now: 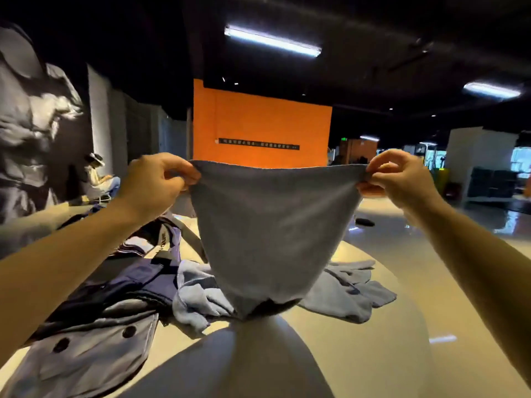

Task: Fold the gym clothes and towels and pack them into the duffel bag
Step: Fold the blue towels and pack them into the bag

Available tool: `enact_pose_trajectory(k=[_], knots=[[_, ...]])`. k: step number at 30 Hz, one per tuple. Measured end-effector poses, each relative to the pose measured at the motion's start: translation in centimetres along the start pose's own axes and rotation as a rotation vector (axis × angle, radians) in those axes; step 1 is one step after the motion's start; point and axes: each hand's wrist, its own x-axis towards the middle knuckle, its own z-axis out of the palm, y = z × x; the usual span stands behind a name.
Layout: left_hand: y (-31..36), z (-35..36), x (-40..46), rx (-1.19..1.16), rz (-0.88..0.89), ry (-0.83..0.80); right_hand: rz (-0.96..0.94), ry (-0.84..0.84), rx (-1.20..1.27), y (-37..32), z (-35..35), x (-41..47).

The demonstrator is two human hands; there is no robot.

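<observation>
The left hand [155, 182] and right hand [399, 179] each pinch a top corner of a grey towel [267, 225] between thumb and fingertips and hold it up at chest height, stretched wide between them. The towel hangs down in a taper, and its lower end touches the table [373, 354] and bunches there, so it is not hanging free. This looks like the opening of a fold: the cloth is spread by its top edge to find its shape.

Other things wait on the table. A blue towel [344, 291] lies rumpled behind the grey one, a pale garment with dark buttons [86, 351] lies at the near left, and a dark navy piece [129, 282] sits just beyond it. That piece may be the duffel bag or more clothing; the view is too dim and blurred to say.

The next move probably calls for bringing the two pinched corners together, or laying the towel flat on a bare part of the table to halve it, without dragging the blue towel along.
</observation>
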Motion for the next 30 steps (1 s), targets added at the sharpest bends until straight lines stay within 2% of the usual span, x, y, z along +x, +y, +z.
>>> enact_pose_trajectory(k=[3, 6, 9, 13, 15, 18, 21, 30], knots=[[2.6, -1.7, 1.4, 0.426, 0.227, 0.015, -0.135, 0.018, -0.071, -3.7, -0.5, 0.6], [5.6, -3.5, 2.0, 0.826, 0.249, 0.049, -0.233, -0.049, -0.241, -8.0, -1.5, 0.6], [8.5, -6.2, 2.2, 0.991, 0.278, 0.16, -0.351, -0.146, -0.375, -12.9, -2.8, -0.5], [12.9, -11.3, 2.4, 1.226, 0.397, 0.35, -0.618, -0.046, -0.692, -19.0, -5.6, -2.3], [15.2, -13.6, 2.4, 1.291, 0.414, 0.419, -0.723, 0.096, -0.851, -21.3, -7.0, -2.9], [18.8, -16.3, 1.6, 1.346, 0.411, 0.51, -0.781, 0.292, -1.067, -23.7, -9.1, -4.0], [21.6, -17.9, 0.9, 1.448, 0.395, 0.561, -0.79, 0.407, -1.142, -25.1, -10.9, -5.5], [25.7, -19.9, -1.9, 1.533, 0.442, 0.549, -0.724, 0.481, -1.185, -27.0, -14.0, -9.3]])
